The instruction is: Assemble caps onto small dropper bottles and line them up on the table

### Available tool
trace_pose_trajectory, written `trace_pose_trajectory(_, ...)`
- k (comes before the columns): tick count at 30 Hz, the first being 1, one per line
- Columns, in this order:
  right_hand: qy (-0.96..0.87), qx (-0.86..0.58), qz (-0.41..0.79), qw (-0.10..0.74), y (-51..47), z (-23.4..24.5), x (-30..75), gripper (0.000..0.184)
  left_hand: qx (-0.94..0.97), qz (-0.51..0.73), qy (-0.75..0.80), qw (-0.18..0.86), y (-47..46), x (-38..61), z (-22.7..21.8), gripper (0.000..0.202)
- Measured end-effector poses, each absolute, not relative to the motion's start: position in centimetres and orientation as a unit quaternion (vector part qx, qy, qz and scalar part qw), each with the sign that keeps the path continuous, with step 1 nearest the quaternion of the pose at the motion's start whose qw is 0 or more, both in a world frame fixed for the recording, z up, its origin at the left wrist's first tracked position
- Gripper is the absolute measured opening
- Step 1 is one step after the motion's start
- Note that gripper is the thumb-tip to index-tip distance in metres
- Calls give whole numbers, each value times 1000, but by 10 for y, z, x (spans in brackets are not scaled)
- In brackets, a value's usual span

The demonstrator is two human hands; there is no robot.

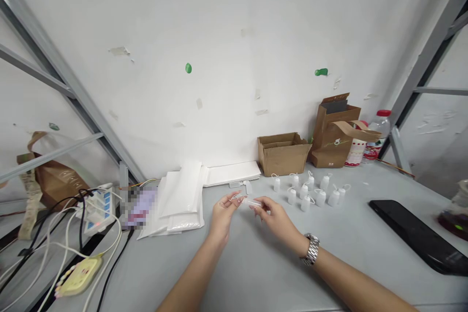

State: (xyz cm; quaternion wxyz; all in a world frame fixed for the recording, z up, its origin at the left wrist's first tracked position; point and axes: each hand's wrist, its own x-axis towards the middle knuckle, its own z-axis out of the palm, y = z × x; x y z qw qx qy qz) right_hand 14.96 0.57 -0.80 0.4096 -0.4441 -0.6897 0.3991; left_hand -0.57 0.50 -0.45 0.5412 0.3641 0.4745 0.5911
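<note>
Over the middle of the table, my two hands meet at a small white bottle [251, 202] lying on its side in the air. My right hand [272, 215] is closed around its right end. My left hand [223, 214] pinches at the opposite end, where a thin white cord seems to show; the fingers partly hide it. Just beyond the hands lie small clear or white flat pieces [248, 187]. To the right stand several similar white bottles [321, 198] with cord loops on top.
A cardboard box [283, 158], brown paper bag [331, 144] and plastic bottle [378, 134] stand along the wall. White packets [183, 200] lie left, beside a power strip [98, 209] with tangled cables. A black case-like object [417, 234] lies right, near a glass vessel [457, 214].
</note>
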Motion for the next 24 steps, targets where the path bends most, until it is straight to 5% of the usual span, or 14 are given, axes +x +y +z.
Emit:
trace_pose_trajectory(7,-749,-436,236,440,-3,-15,150,23,346,592,442,579,7,-6,-10,46)
trace_pose_trajectory(15,-657,-449,465,388,3,-9,145,34,351,606,438,563,7,-4,-8,52)
trace_pose_trajectory(24,-733,-447,246,450,-4,-19,145,25,274,619,418,606,5,1,-12,42)
